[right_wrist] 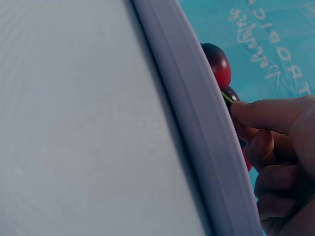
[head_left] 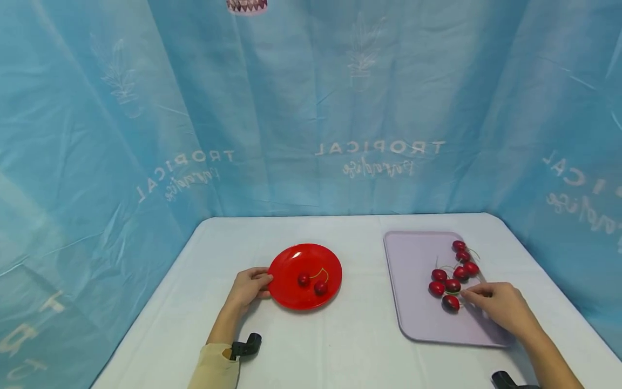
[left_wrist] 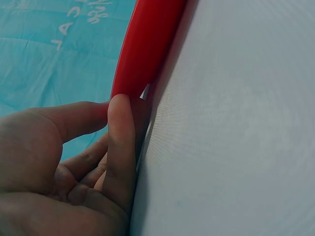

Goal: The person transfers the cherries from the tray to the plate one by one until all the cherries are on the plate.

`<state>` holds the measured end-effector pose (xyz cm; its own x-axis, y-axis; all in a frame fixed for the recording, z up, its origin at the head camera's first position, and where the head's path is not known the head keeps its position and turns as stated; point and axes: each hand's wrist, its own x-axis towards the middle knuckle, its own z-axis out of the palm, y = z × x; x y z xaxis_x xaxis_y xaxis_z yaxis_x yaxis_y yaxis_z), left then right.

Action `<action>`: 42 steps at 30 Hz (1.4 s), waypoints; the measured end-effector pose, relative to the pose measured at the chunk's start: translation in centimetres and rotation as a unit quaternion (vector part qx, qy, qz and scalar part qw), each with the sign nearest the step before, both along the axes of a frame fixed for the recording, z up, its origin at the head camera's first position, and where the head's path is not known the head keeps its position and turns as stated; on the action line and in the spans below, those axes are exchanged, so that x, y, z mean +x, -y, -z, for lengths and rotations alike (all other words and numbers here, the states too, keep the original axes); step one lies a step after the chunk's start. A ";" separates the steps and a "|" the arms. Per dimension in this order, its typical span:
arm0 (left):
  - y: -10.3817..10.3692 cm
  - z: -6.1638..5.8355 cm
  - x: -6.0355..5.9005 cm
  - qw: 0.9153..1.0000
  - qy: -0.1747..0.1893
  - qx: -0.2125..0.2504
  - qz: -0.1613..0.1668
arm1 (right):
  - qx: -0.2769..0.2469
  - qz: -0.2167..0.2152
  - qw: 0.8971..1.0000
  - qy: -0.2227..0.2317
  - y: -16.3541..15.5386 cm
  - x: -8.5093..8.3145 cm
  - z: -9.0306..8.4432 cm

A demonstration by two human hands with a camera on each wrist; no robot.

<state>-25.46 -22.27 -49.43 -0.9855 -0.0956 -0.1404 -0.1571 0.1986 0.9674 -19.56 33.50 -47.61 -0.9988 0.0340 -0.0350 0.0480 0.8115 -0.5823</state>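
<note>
My left hand (head_left: pixel 250 287) pinches the rim of a red plate (head_left: pixel 286 296) between thumb and fingers; the left wrist view shows the plate's edge (left_wrist: pixel 147 44) from the side. Two cherries lie on the plate, one cherry (head_left: pixel 303 279) left of the other cherry (head_left: pixel 320 288), with thin stems between them. Over the right part of a lilac tray (head_left: pixel 413 319), my right hand (head_left: pixel 505 308) pinches a green cherry stem (right_wrist: pixel 227 97) between thumb and finger. Several dark red cherries (head_left: pixel 439 275) lie on the tray beside the fingertips, the nearest cherry (head_left: pixel 450 303) just left of them.
Both plate and tray rest on a white tablecloth (head_left: pixel 350 346). A blue printed curtain (head_left: pixel 379 97) hangs behind the table and along both sides. Each wrist wears a black camera mount, the left mount (head_left: pixel 247 347) by a beige sleeve (head_left: pixel 214 367).
</note>
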 end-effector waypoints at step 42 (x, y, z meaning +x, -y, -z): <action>0.3 0.0 0.2 1.000 -0.007 0.009 0.010 | -0.070 0.027 0.994 -0.083 3.6 0.1 -2.3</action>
